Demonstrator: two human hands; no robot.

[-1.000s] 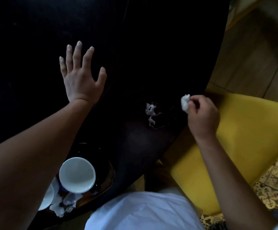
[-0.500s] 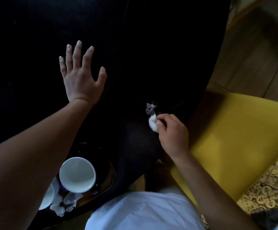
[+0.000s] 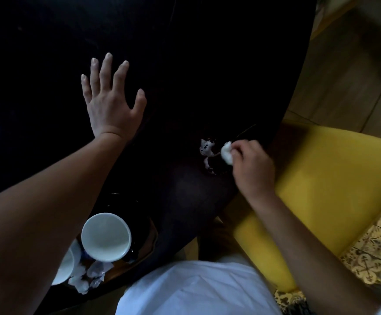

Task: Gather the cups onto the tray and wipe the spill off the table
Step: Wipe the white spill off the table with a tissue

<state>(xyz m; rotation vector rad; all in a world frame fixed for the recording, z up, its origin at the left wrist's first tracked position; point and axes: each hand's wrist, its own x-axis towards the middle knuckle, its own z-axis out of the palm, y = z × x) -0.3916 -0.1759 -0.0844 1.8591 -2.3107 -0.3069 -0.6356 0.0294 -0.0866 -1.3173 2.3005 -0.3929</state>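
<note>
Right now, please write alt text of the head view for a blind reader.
The right hand pinches a white tissue wad beside a white spill on the dark table. The left hand rests flat on it; a white cup sits on the tray.

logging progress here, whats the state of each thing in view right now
left hand: open, flat on the dark table
right hand: pinching a white tissue wad beside the spill
spill: not yet wiped off
white cup: upright, looks empty, on the tray
crumpled tissues: on the tray, beside the cup
</note>
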